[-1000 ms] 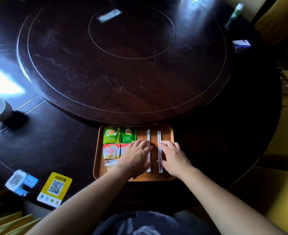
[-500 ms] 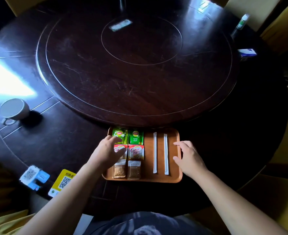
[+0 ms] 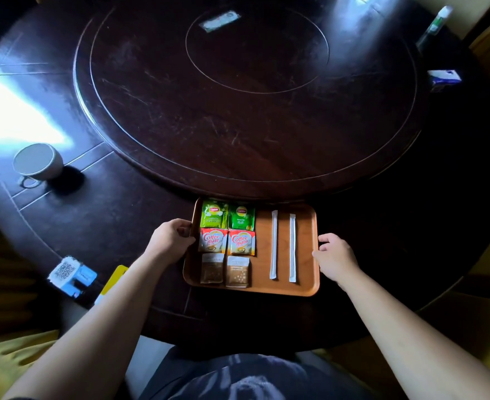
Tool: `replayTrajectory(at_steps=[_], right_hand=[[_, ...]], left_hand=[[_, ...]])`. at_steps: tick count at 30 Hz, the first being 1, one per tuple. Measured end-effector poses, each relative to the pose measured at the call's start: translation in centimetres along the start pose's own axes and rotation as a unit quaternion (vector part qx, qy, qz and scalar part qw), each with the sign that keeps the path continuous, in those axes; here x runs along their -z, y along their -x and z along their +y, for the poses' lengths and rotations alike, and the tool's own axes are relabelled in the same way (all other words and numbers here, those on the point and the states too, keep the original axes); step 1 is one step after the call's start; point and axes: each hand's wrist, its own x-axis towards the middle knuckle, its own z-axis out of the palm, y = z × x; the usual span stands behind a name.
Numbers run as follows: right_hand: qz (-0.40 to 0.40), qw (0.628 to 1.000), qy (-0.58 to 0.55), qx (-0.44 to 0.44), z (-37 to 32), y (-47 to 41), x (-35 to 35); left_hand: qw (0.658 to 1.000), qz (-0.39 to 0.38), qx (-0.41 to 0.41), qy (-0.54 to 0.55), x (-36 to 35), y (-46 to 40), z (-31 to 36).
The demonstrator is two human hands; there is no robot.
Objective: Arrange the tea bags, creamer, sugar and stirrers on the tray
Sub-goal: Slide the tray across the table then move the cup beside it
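A brown wooden tray (image 3: 306,287) lies on the dark table in front of me. On its left half sit two green tea bags (image 3: 227,217), two red and white creamer packets (image 3: 227,241) below them, and two brown sugar packets (image 3: 225,269) nearest me. Two white wrapped stirrers (image 3: 283,247) lie side by side on the right half. My left hand (image 3: 172,238) curls around the tray's left rim. My right hand (image 3: 334,255) grips the tray's right rim.
A large dark turntable (image 3: 246,90) rises just behind the tray. A white cup (image 3: 37,161) stands at the left. A blue QR stand (image 3: 72,274) and a yellow card (image 3: 114,280) lie at the near left. A small blue box (image 3: 444,77) and a bottle (image 3: 434,24) are far right.
Both hands left the items in the tray's middle and moved outward to its left and right rims. The camera view rose and shifted, showing more of the table's left.
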Motion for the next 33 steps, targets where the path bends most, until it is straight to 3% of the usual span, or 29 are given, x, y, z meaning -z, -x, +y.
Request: replayTrajectory(at_steps=[7, 16, 23, 33], right_hand=[[-0.042, 0.999, -0.008, -0.014, -0.3, 0.8, -0.2], [-0.092, 0.995, -0.023, 0.012, -3.1, 2.5, -0.2], [-0.072, 0.995, -0.045, 0.045, -8.0, 0.9, 0.8], [-0.025, 0.996, -0.082, 0.037, -13.7, -4.7, 3.5]], left_hand=[[1.0, 0.001, 0.021, 0.008, 1.0, 1.1, -0.5], [0.994, -0.001, 0.056, 0.096, 4.4, 3.0, -2.8], [0.985, 0.013, 0.055, 0.164, 6.9, 0.9, -1.6], [0.984, -0.006, 0.024, 0.179, 9.0, -6.6, 4.8]])
